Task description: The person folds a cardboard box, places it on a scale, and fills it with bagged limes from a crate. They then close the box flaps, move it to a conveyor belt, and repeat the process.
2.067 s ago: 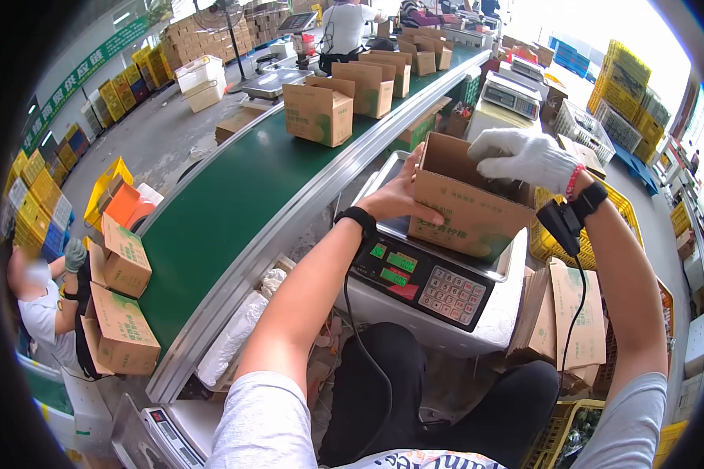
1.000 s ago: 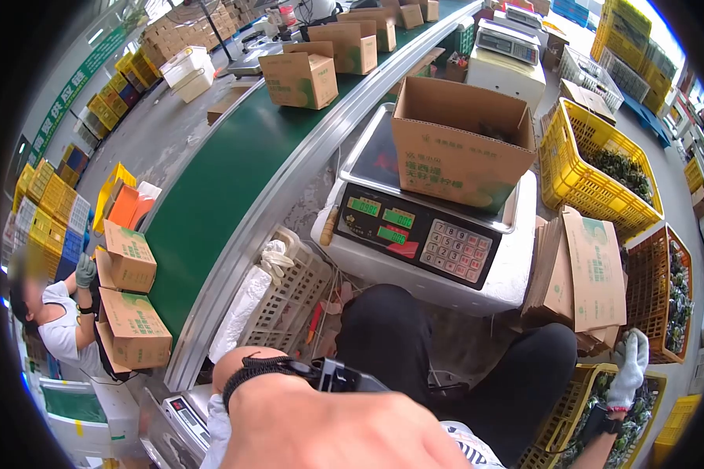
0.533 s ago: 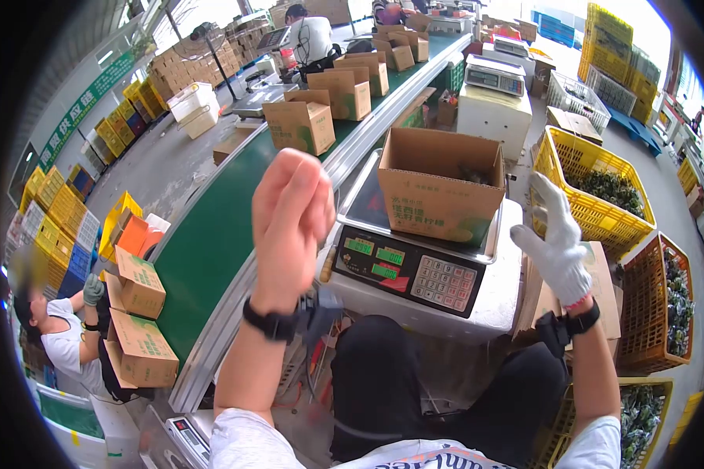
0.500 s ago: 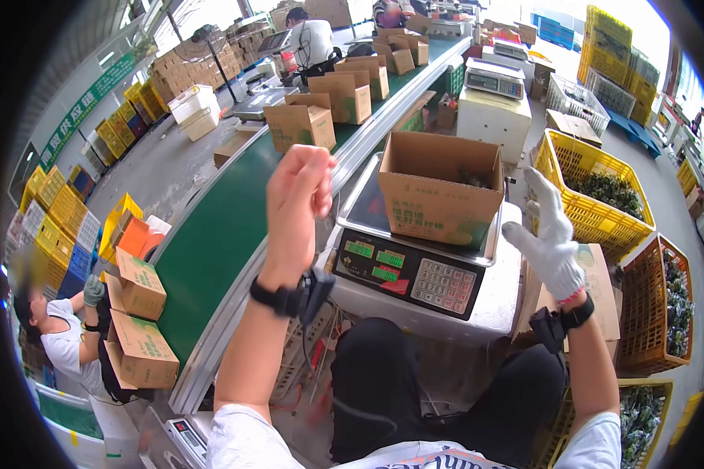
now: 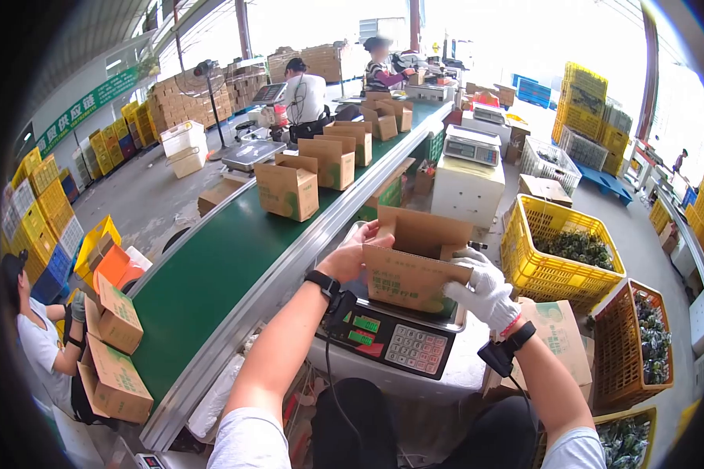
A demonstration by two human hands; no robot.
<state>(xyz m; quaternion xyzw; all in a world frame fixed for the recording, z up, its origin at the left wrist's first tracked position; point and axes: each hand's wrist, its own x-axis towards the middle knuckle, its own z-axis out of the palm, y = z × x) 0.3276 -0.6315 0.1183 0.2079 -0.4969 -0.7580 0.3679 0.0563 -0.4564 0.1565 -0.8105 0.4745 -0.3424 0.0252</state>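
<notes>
An open cardboard carton point(image 5: 411, 277) with green print sits over the pan of a digital scale point(image 5: 387, 340); whether it touches the pan is hidden. My bare left hand point(image 5: 353, 252) grips its left side, fingers at the upper edge. On the right side, my right hand point(image 5: 481, 289), in a white knit glove, grasps the wall near the top corner. The carton's inside shows only in part, and its contents cannot be made out. Below my hands, the scale's green displays and keypad face me. Black bands with small devices circle both wrists.
A green conveyor belt point(image 5: 211, 266) with a metal rail runs along my left, carrying several open cartons point(image 5: 288, 187). A yellow crate point(image 5: 559, 262) and an orange-brown crate point(image 5: 630, 352) of dark green produce stand right. A co-worker point(image 5: 43, 328) handles cartons at far left.
Both hands have come down and inward from beside the carton onto its sides. The view has tilted up, so more of the hall shows.
</notes>
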